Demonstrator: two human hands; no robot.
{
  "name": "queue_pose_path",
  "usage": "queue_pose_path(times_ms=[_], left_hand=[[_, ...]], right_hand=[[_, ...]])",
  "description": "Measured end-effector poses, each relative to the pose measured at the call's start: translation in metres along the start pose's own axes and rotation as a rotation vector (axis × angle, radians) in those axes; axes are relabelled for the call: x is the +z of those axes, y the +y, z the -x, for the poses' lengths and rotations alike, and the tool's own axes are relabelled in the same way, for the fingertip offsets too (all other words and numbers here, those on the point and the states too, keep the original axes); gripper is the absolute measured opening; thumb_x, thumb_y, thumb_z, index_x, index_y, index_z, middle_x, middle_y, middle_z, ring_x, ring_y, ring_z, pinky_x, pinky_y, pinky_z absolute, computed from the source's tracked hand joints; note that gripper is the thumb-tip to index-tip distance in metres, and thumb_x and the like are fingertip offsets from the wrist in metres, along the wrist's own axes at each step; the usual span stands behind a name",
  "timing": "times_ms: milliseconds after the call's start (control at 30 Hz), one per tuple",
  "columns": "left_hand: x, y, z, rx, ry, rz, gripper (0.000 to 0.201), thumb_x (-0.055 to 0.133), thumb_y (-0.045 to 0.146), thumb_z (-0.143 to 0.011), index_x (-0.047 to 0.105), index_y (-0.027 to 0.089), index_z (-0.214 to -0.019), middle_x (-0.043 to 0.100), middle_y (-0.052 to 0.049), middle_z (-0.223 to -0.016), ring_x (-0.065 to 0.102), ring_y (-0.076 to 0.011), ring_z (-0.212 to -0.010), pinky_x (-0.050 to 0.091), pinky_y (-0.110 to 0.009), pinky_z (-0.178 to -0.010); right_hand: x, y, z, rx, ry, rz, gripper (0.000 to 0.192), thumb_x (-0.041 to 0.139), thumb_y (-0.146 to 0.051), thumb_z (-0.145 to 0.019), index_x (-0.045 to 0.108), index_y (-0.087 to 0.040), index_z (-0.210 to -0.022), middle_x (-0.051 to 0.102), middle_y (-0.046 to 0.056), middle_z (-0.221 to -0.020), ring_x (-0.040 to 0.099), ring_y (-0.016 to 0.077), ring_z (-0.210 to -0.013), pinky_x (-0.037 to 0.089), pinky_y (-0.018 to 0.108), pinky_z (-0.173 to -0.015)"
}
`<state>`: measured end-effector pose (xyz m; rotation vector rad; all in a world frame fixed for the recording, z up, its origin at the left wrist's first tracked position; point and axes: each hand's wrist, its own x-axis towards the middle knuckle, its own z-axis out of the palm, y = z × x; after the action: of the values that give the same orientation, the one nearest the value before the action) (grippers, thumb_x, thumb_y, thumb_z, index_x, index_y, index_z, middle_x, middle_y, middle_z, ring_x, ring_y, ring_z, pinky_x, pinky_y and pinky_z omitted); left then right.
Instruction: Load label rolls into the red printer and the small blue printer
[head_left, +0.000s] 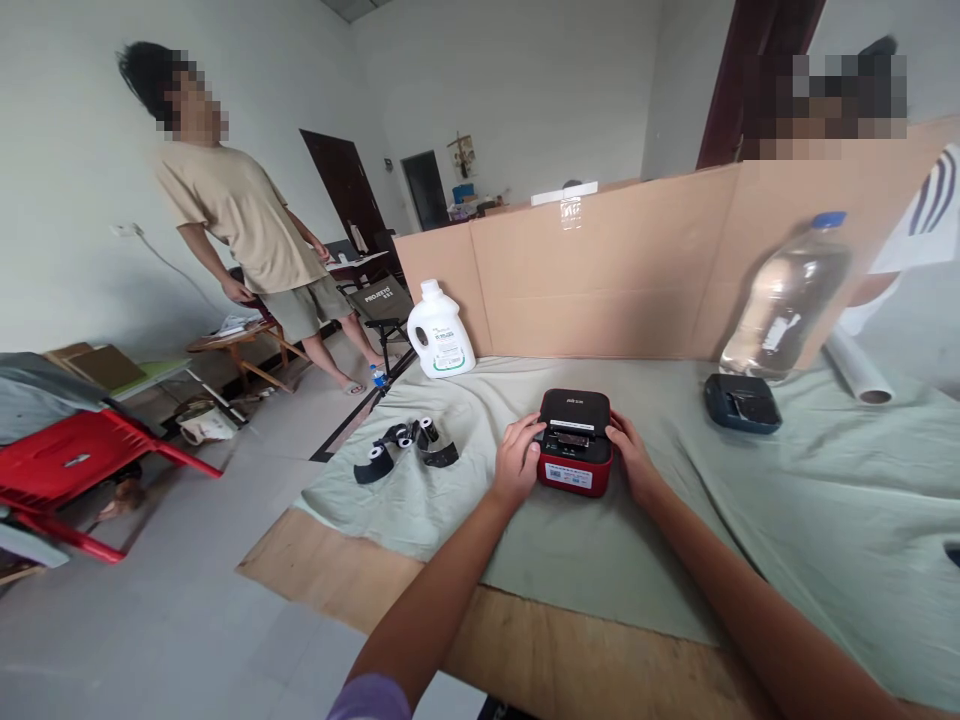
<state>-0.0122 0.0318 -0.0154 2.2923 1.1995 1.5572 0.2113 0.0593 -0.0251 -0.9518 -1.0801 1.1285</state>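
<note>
A red and black label printer [576,476] rests on the light green cloth in front of me, a sticker with small print on its near side. My left hand [517,458] is closed against its left side, thumb and fingers near the top edge. On the opposite side, my right hand [631,455] presses its fingers along the right edge by the lid. The printer's lid looks down, though I cannot tell whether it is fully latched. To the left lie several small rolls with black ribbon [405,440], loosely unwound.
A white jug [441,335] stands at the back left before a cardboard partition [585,280]. At the right are a large water bottle [787,300], a dark handheld device [742,403] and a white roll [859,365]. One person [240,215] stands left; another is behind the partition.
</note>
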Motion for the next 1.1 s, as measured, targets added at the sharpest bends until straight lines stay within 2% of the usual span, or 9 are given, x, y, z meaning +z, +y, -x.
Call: queue_pose_path(times_ms=[100, 200, 300, 400, 567, 700, 1100], left_hand=[[-0.004, 0.006, 0.000, 0.018, -0.037, -0.042, 0.042, 0.031, 0.032, -0.103, 0.060, 0.019, -0.132, 0.057, -0.013, -0.144, 0.053, -0.0237, -0.131, 0.044, -0.046, -0.110], [-0.003, 0.015, 0.001, 0.105, -0.076, -0.134, 0.043, 0.041, 0.037, -0.099, 0.059, 0.020, -0.135, 0.055, -0.011, -0.148, 0.048, -0.0267, -0.135, 0.040, -0.050, -0.112], [0.002, 0.025, 0.002, 0.195, -0.112, -0.236, 0.037, 0.055, 0.037, -0.093, 0.067, 0.026, -0.126, 0.061, -0.007, -0.141, 0.046, -0.0284, -0.137, 0.036, -0.051, -0.113], [0.006, 0.030, 0.004, 0.202, -0.101, -0.277, 0.030, 0.059, 0.034, -0.090, 0.071, 0.027, -0.117, 0.069, -0.005, -0.127, 0.051, -0.0272, -0.131, 0.038, -0.049, -0.111], [0.006, 0.028, 0.005, 0.202, -0.047, -0.268, 0.028, 0.060, 0.034, -0.090, 0.072, 0.026, -0.115, 0.068, -0.007, -0.126, 0.052, -0.0263, -0.128, 0.040, -0.047, -0.109], [0.002, 0.025, 0.006, 0.188, -0.061, -0.270, 0.027, 0.058, 0.035, -0.092, 0.072, 0.027, -0.113, 0.068, -0.008, -0.124, 0.054, -0.0261, -0.125, 0.041, -0.046, -0.107], [0.003, 0.023, 0.006, 0.219, -0.032, -0.251, 0.024, 0.057, 0.034, -0.093, 0.073, 0.027, -0.111, 0.068, -0.008, -0.122, 0.057, -0.0245, -0.120, 0.042, -0.044, -0.103]], right_hand=[[-0.001, -0.001, 0.003, -0.032, -0.022, 0.003, 0.050, 0.066, -0.056, -0.082, 0.061, -0.031, -0.125, 0.060, 0.003, -0.143, 0.051, 0.0271, -0.137, 0.039, 0.047, -0.118], [0.002, -0.005, 0.006, -0.073, -0.004, 0.032, 0.052, 0.066, -0.060, -0.081, 0.062, -0.030, -0.123, 0.062, 0.004, -0.140, 0.052, 0.0268, -0.136, 0.037, 0.046, -0.119], [0.006, -0.009, 0.007, -0.094, 0.040, 0.082, 0.052, 0.065, -0.064, -0.081, 0.064, -0.030, -0.120, 0.065, 0.005, -0.137, 0.053, 0.0273, -0.134, 0.039, 0.046, -0.118], [0.006, -0.010, 0.006, -0.073, 0.078, 0.106, 0.055, 0.064, -0.069, -0.079, 0.066, -0.029, -0.117, 0.067, 0.006, -0.133, 0.057, 0.0287, -0.129, 0.042, 0.047, -0.115], [0.004, -0.011, 0.001, -0.027, 0.088, 0.125, 0.057, 0.064, -0.071, -0.078, 0.067, -0.027, -0.114, 0.070, 0.007, -0.126, 0.061, 0.0297, -0.123, 0.048, 0.049, -0.109], [0.004, -0.015, -0.001, 0.040, 0.104, 0.087, 0.058, 0.067, -0.069, -0.076, 0.065, -0.026, -0.115, 0.070, 0.006, -0.127, 0.062, 0.0293, -0.123, 0.053, 0.048, -0.103], [0.004, -0.031, -0.002, 0.084, 0.153, 0.160, 0.059, 0.067, -0.070, -0.076, 0.065, -0.026, -0.115, 0.069, 0.008, -0.127, 0.061, 0.0300, -0.123, 0.051, 0.047, -0.104]])
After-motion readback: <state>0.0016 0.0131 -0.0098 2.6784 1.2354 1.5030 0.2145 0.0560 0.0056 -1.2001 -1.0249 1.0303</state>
